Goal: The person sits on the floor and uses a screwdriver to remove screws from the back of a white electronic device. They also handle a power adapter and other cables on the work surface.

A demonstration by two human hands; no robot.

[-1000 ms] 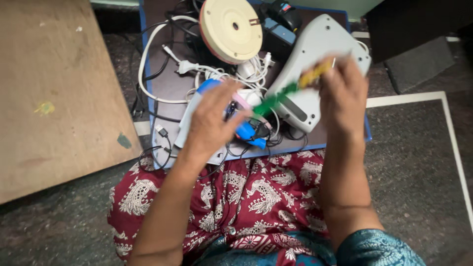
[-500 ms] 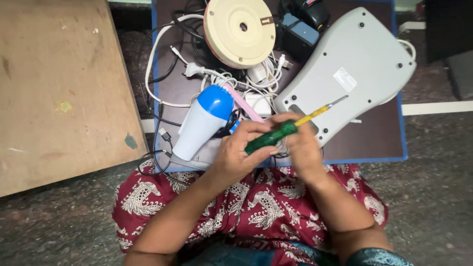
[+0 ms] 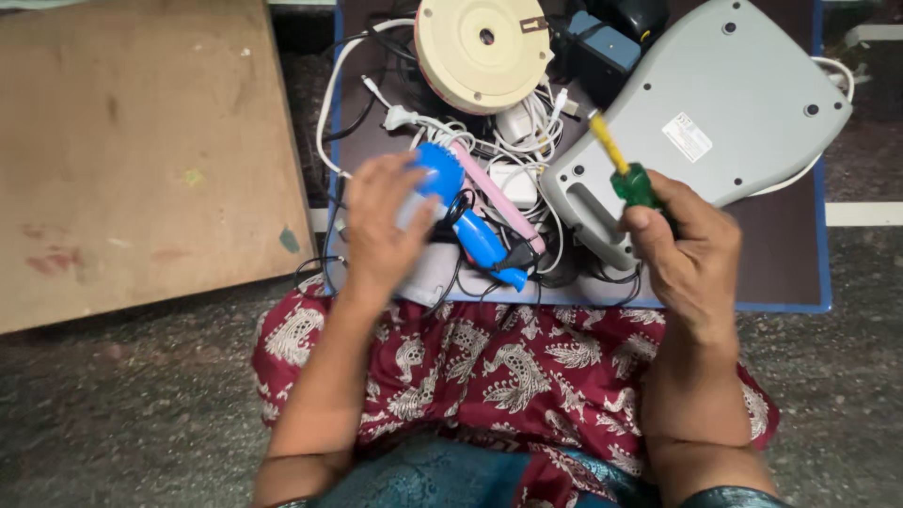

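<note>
My right hand (image 3: 691, 249) grips a screwdriver (image 3: 625, 169) with a green handle and yellow shaft, its tip pointing up and left over a large grey appliance base (image 3: 715, 118). My left hand (image 3: 381, 226) lies over the body of a blue and white hair dryer (image 3: 451, 202), fingers curled on it. The dryer's blue handle points toward my lap. Both rest on a dark board with a blue edge (image 3: 781, 273).
A round cream disc-shaped appliance (image 3: 484, 42), a tangle of white cables and plugs (image 3: 513, 127), a pink stick-shaped thing (image 3: 499, 198) and dark boxes (image 3: 602, 52) crowd the board. A wooden panel (image 3: 141, 150) lies at left. Red patterned cloth (image 3: 508, 372) covers my lap.
My hands have parted. The right hand took the screwdriver to the right, tip up; the left hand moved left onto the hair dryer. The view also shifted.
</note>
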